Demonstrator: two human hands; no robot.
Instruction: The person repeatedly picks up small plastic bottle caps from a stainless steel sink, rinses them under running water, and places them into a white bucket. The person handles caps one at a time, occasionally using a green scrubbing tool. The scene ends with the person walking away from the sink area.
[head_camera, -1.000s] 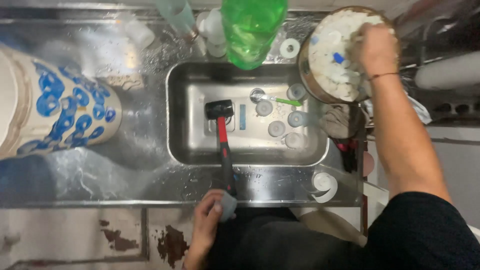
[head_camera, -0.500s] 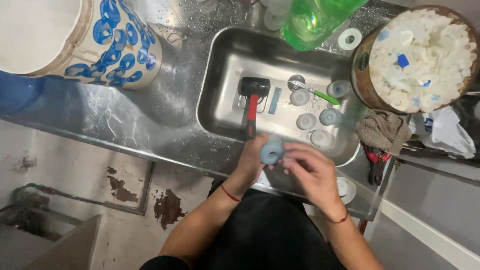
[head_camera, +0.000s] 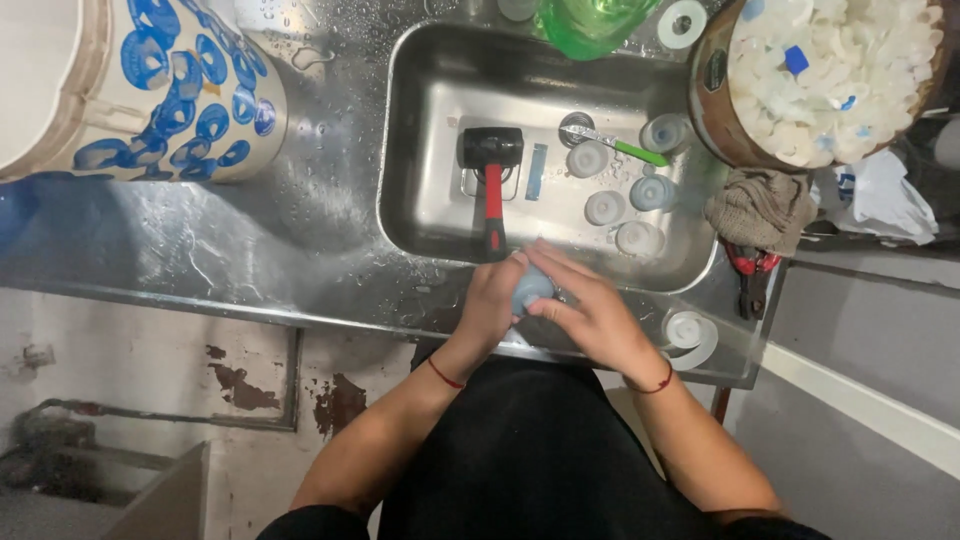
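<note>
Both hands gripping a pale blue cap (head_camera: 532, 287) at the sink's (head_camera: 420, 215) near rim.
Left hand (head_camera: 492, 300) and right hand (head_camera: 590, 315) are closing around it; wet fingers could be letting it slip into the sink.

Both hands meet at the near rim of the steel sink (head_camera: 420, 150), the left hand (head_camera: 492, 300) and right hand (head_camera: 590, 315) clasped around a small pale blue cap (head_camera: 530, 288). In the sink lie a red-handled mallet (head_camera: 492, 175) and several round caps (head_camera: 605, 207). A bucket (head_camera: 830, 80) of white pieces stands far right.
</note>
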